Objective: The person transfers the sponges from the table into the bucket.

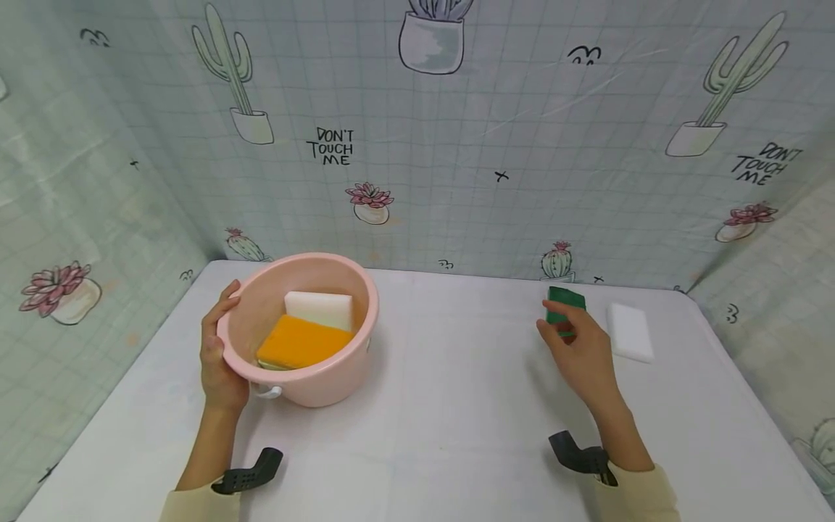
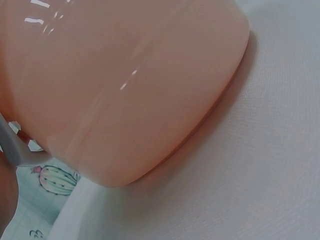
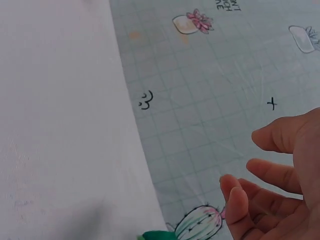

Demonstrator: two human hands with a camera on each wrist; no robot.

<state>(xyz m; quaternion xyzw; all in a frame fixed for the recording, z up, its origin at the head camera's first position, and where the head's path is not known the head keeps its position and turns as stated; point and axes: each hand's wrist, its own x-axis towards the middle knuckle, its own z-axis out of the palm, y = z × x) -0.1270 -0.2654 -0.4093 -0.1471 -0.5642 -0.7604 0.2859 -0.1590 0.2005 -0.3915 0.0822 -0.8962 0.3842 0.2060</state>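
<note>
A pink plastic bucket (image 1: 335, 373) stands at the left of the white table, and its lower side (image 2: 145, 100) fills much of the left wrist view. My left hand (image 1: 220, 355) grips its rim on the left side. Inside lie a white sponge (image 1: 320, 309) and an orange sponge (image 1: 303, 342) with a pale green underside. Over on the right, my right hand (image 1: 580, 348) hovers above a green sponge (image 1: 566, 296), partly covering it. Between thumb and fingers there is a gap with nothing held. The green sponge (image 3: 159, 235) barely shows in the right wrist view.
A white sponge (image 1: 630, 332) lies flat on the table, right of the green one. A grey-white handle end (image 1: 266, 391) is attached to the bucket's near side. Cloth printed with cacti (image 1: 430, 217) hangs behind the table (image 1: 430, 449) and along both sides.
</note>
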